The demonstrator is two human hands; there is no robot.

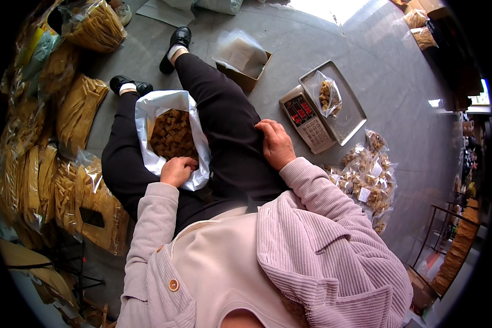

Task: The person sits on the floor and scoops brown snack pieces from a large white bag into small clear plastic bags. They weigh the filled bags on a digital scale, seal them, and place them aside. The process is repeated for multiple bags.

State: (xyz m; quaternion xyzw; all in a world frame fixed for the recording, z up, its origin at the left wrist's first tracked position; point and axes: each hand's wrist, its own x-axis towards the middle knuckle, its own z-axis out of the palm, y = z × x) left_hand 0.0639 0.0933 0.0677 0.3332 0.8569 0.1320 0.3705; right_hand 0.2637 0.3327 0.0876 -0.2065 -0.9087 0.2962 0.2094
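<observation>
Left hand [179, 171] curled at near rim of white plastic bag [203, 156], grip unclear; brown cubes [174, 133] just beyond it. Right hand [277, 143] loosely bent on thigh [236, 128]; digital weighing scale [314, 127] to its right.

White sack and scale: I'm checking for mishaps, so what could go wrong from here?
The open white sack is between the legs with the left hand at its near rim; a tug or leg shift might tip it and spill the brown cubes.
The scale sits on the floor near the right leg, so a knock could jolt the small bag on its tray.
</observation>
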